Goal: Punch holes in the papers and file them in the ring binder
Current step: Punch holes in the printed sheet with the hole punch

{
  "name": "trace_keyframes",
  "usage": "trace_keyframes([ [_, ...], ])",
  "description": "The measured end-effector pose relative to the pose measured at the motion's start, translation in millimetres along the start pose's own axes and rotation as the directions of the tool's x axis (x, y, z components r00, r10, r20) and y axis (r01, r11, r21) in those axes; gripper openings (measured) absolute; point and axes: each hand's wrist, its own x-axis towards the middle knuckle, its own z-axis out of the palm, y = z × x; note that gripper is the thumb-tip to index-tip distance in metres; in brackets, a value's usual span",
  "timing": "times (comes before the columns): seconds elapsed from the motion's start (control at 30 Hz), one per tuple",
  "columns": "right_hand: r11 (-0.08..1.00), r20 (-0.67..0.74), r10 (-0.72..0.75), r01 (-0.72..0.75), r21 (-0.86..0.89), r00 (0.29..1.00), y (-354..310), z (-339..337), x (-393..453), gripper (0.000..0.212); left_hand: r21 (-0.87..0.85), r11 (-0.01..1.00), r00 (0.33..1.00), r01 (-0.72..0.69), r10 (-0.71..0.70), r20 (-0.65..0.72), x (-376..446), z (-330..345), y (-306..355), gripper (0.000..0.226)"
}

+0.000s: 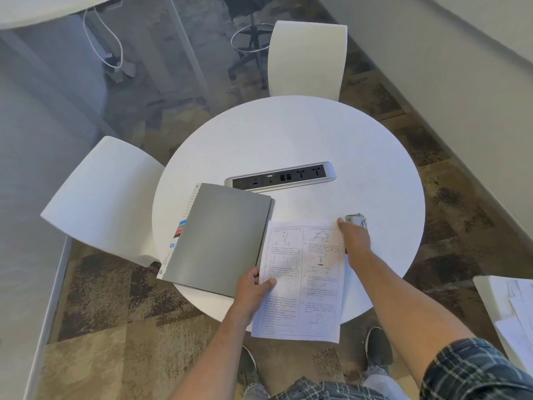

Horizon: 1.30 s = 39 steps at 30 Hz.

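Both hands hold the papers (pixel 302 278), left hand (pixel 253 287) pinching the near-left edge, right hand (pixel 356 241) gripping the far-right corner, long axis running away from the person, and the hole punch (pixel 356 219) sits just beyond the right grip, with the closed ring binder (pixel 219 241) beside the left.

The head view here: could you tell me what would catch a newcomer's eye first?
First the printed paper at the near edge of the round white table, pinched by the left hand and touched by the right hand. Beside it lies a closed grey ring binder, and a hole punch peeks beyond the right hand.
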Motion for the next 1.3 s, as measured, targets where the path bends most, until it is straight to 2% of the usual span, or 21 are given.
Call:
trace_keyframes([
  [0.17,0.969,0.007,-0.105,0.104,-0.225,0.994,-3.8,4.2,9.4,0.030,0.024,0.999,0.998,0.035,-0.034,-0.044,12.2,6.2,-3.0,0.018],
  [0.23,0.945,0.021,-0.150,0.149,-0.291,0.989,-5.1,4.6,10.9,0.038,0.066,0.997,0.995,0.028,-0.022,-0.094,17.2,8.2,-2.6,0.026],
  [0.37,0.876,0.039,-0.233,0.227,-0.426,0.972,-7.5,4.3,5.4,0.053,0.077,0.997,0.985,0.000,0.014,-0.171,25.3,11.3,-1.3,0.021],
  [0.47,0.846,-0.051,-0.331,0.272,-0.458,0.942,-2.9,-4.8,1.6,0.052,0.081,0.997,0.983,0.005,0.010,-0.181,31.0,11.8,-2.6,0.015],
  [0.6,0.890,-0.271,-0.387,0.281,-0.359,0.881,8.3,-26.8,1.3,0.018,0.037,0.999,0.970,0.008,0.002,-0.245,34.8,16.2,-3.9,0.028],
  [0.67,0.903,-0.295,-0.368,0.264,-0.338,0.882,16.3,-37.4,10.4,0.040,0.043,0.999,0.962,0.010,0.002,-0.273,35.5,17.9,-2.3,0.031],
  [0.73,0.904,-0.212,-0.333,0.247,-0.350,0.919,21.3,-47.2,20.1,0.059,0.038,0.999,0.960,0.013,-0.001,-0.280,38.4,17.4,-2.4,0.029],
  [0.8,0.901,-0.093,-0.314,0.266,-0.343,0.945,20.0,-52.3,23.3,0.062,0.021,1.000,0.958,0.008,-0.002,-0.286,38.0,18.8,-0.4,0.028],
  [0.87,0.874,-0.031,-0.335,0.298,-0.384,0.942,18.1,-53.9,22.0,0.057,0.022,1.000,0.957,0.003,0.004,-0.289,38.1,19.9,-0.8,0.024],
  [0.97,0.841,-0.014,-0.340,0.297,-0.452,0.940,17.8,-52.1,14.6,0.053,0.037,0.999,0.957,0.013,-0.002,-0.291,38.4,20.1,-2.0,0.014],
  [1.07,0.770,0.005,-0.380,0.320,-0.552,0.925,18.9,-52.6,12.3,0.040,0.061,0.998,0.949,0.017,0.003,-0.316,38.9,19.3,-3.8,0.020],
  [1.2,0.651,0.216,-0.360,0.410,-0.640,0.908,15.1,-63.4,15.2,0.043,0.062,0.998,0.944,0.033,-0.011,-0.331,39.7,15.0,-6.0,0.022],
  [1.3,0.657,0.342,-0.239,0.411,-0.632,0.909,13.3,-71.7,23.6,0.038,0.063,0.997,0.942,0.035,-0.012,-0.334,39.8,12.3,-7.4,0.026],
])
